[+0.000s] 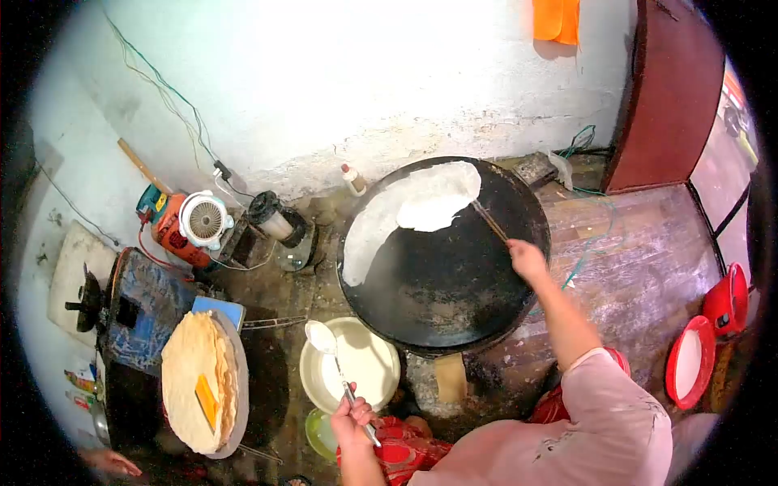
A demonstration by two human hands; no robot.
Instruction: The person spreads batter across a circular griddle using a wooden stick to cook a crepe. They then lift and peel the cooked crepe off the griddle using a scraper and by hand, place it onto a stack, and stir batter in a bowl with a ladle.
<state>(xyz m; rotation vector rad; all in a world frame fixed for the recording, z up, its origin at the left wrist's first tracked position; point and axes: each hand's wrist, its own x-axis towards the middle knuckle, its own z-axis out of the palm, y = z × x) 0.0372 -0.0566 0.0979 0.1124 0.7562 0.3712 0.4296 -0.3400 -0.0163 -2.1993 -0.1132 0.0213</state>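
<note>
A large round black griddle [438, 283] carries white batter [405, 198] spread in an arc over its upper left part. My right hand [528, 261] is closed round the handle of a thin spreading stick [490, 220], whose far end touches the batter. My left hand [353, 416] grips a ladle [322, 338] by its handle. The ladle's white-coated bowl is over the left rim of a basin of white batter [365, 364]. Left of the basin, a stack of thin flatbreads [194, 381] has a yellow-orange piece [207, 400] on it.
A blower [204, 220] and a glass jar [293, 251] stand left of the griddle. Behind it is a small bottle [353, 180]. A green bowl [322, 433] sits below the basin. Red containers [690, 363] are at the right. Another person's hand [112, 462] shows lower left.
</note>
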